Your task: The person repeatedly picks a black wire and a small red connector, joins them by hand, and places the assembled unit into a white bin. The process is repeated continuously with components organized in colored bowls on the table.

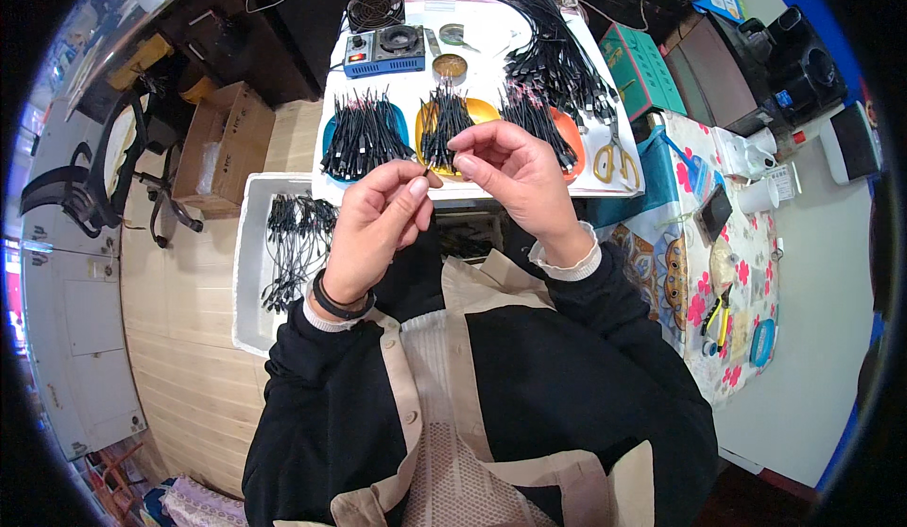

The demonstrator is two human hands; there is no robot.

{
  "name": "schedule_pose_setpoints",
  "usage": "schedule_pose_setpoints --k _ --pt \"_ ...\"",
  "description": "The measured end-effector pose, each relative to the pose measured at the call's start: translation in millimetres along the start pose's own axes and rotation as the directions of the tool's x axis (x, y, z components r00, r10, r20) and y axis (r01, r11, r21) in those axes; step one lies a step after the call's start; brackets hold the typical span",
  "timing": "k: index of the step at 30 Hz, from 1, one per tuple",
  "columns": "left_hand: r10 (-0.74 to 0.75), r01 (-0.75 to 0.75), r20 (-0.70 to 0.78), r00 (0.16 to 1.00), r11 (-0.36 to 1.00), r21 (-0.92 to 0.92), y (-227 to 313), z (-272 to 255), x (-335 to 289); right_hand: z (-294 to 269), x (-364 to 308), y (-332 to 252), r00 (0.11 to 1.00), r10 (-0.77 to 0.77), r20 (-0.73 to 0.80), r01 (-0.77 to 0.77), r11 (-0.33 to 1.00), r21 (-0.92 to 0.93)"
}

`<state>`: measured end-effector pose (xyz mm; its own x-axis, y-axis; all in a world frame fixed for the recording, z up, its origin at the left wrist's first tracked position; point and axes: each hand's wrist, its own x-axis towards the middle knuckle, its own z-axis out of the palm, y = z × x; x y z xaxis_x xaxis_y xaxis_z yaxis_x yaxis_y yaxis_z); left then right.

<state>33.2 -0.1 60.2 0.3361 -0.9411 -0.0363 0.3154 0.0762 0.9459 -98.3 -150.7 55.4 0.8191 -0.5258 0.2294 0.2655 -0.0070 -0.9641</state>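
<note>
My left hand (378, 223) and my right hand (521, 179) are raised in front of the white table's (600, 182) near edge, a small gap apart. Thumb and forefinger of each are pressed together. Whatever they may hold is too small to make out. Just beyond them, short black cables (367, 135) with bare pinkish wire ends lie in a blue tray (402, 116). More black cables (444, 128) fill a yellow tray (484, 109), partly hidden by my right hand. A third bunch of cables (534, 122) rests in an orange tray (570, 135).
Behind the trays stand a blue soldering pot (385, 52), a round tin (449, 67) and a small fan (375, 7). Long black cables (553, 45) spread at the back right, near yellow-handled scissors (616, 163). A white foam box (248, 291) with cables sits at left.
</note>
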Motion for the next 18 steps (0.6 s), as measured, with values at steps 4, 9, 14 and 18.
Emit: schedule_pose_setpoints --k 4,9,14,18 --pt "0.021 -0.016 -0.047 0.999 0.995 0.103 -3.2 7.6 -1.7 4.7 -6.7 -9.3 0.997 -0.076 0.012 0.077 0.989 -0.129" --pt "0.192 -0.169 -0.080 0.978 0.957 0.235 -10.0 17.9 -6.0 6.0 -12.4 -13.8 0.998 -0.059 -0.023 0.055 0.988 -0.147" --pt "0.097 -0.098 0.029 0.995 0.995 0.018 -10.9 16.6 -7.0 -1.4 -9.9 -8.8 0.985 0.146 0.090 -0.159 0.975 0.157" --pt "0.044 -0.036 0.072 0.996 0.994 -0.106 -12.4 13.3 -6.0 -0.9 -7.1 0.8 0.942 0.259 0.216 -0.323 0.877 0.356"
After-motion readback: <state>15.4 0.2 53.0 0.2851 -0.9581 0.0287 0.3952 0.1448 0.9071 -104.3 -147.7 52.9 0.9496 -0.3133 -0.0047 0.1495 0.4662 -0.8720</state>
